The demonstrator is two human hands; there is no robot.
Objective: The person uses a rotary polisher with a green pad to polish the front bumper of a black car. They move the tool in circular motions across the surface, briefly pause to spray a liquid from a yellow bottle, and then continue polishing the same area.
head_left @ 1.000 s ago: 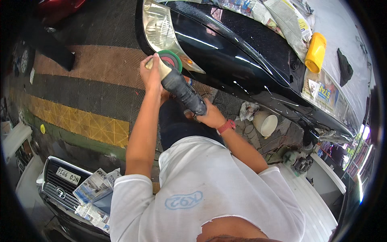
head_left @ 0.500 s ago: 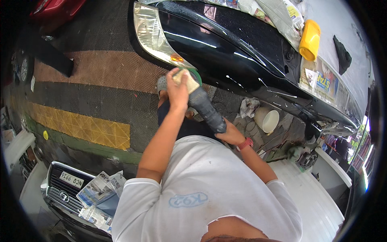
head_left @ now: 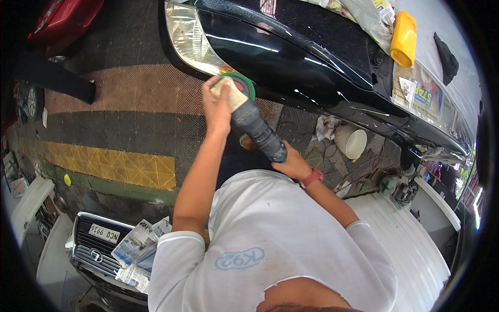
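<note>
A dark-bodied power polisher [head_left: 257, 130] is held in both hands across my front. My left hand [head_left: 217, 106] is closed round its pale, boxy head. My right hand [head_left: 293, 162] grips the rear end of the body; a red watch is on that wrist. The round green-edged pad [head_left: 251, 88] faces the black car's fender [head_left: 280, 73], just below the headlight [head_left: 189, 39] and its amber corner. Whether the pad touches the paint I cannot tell. White spots of compound [head_left: 304, 99] dot the fender to the right of the pad.
A yellow bottle [head_left: 404, 39] and a dark cloth [head_left: 444, 60] lie on the covered car. A white bucket [head_left: 355, 144] stands on the floor below, beside crumpled paper [head_left: 326, 127]. Behind me at lower left is another car's grille [head_left: 93, 252] with newspaper. A red vehicle [head_left: 65, 23] sits far left.
The polisher and both hands have shifted slightly up and left in view, along the lower edge of the headlight. My grip looks the same. The whole view has tilted a little.
</note>
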